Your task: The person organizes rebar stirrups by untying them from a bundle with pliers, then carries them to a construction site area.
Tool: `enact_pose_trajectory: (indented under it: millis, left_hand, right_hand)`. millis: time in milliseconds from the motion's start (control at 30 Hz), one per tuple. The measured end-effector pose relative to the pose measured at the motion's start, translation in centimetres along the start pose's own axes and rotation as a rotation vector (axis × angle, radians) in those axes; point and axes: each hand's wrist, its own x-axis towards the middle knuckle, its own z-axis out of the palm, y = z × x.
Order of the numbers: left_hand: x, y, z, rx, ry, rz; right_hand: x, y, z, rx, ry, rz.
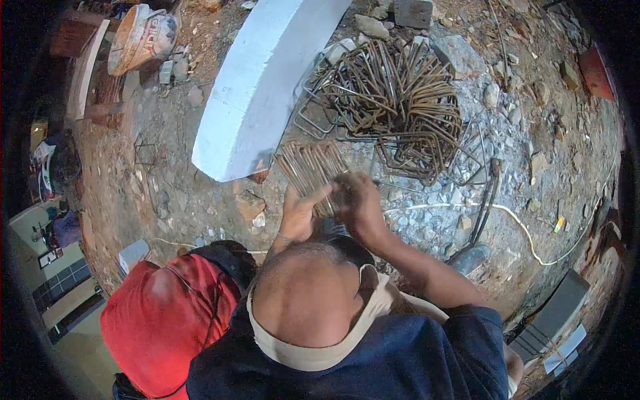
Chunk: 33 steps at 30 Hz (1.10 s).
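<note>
A bundle of rusty bent rebar stirrups (308, 167) is held up before me, its rods lying side by side. My left hand (298, 217) grips its lower left side, with the thumb across the rods. Against the right side of the same bundle, my right hand (360, 208) has its fingers curled in; they are dark and a little blurred, so the exact hold is partly hidden. Just beyond lies a large heap of rebar stirrups (427, 110), tangled together on the ground.
A long pale slab (257, 87) lies left of the heap. A dirty white bucket (150, 40) stands at the far left. A pale cable (510, 212) crosses the rubble on the right. Red cloth (160, 320) is close at lower left, and a grey block (553, 313) sits at lower right.
</note>
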Motion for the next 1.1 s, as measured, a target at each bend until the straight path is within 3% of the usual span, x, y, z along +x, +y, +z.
enact_pose_trajectory:
  millis: [233, 400, 500, 600, 700, 767, 933, 1000, 1033, 1100]
  left_hand:
    - [0.5, -1.0, -1.4, 0.050, 0.002, -0.089]
    - [0.1, -0.3, -0.3, 0.124, 0.126, -0.159]
    - [0.3, -0.8, -1.1, -0.090, 0.065, -0.280]
    - [0.4, -1.5, -1.9, -0.228, 0.004, -0.240]
    - [0.8, -1.4, -3.1, -0.184, -0.192, -0.155]
    - [0.6, -0.8, -2.3, -0.658, -0.457, -0.192]
    - [1.0, -1.2, -2.0, -0.531, -0.402, -0.212]
    - [1.4, -2.0, -1.9, -0.346, -0.217, -0.157]
    - [1.4, -1.1, -0.9, -0.364, -0.225, -0.199]
    - [1.6, -1.4, -1.1, -0.328, -0.213, -0.146]
  right_hand:
    - [-0.5, -1.1, 0.0, -0.031, -0.089, 0.016]
    - [-0.5, -2.1, -1.0, -0.456, -0.276, -0.123]
    - [-0.5, -2.1, -0.9, -0.418, -0.342, -0.090]
    - [-0.5, -2.4, -0.8, -0.337, -0.270, -0.081]
    - [-0.2, -3.0, -1.2, -0.265, -0.232, -0.046]
    - [0.1, -3.6, -1.7, -0.178, -0.240, 0.007]
    - [-0.3, -3.3, -0.9, -0.231, -0.245, -0.090]
    - [-0.2, -3.2, -1.2, -0.265, -0.214, -0.233]
    - [-0.3, -3.2, -1.3, -0.267, -0.217, -0.224]
    - [0.3, -3.2, -1.6, -0.492, -0.103, -0.363]
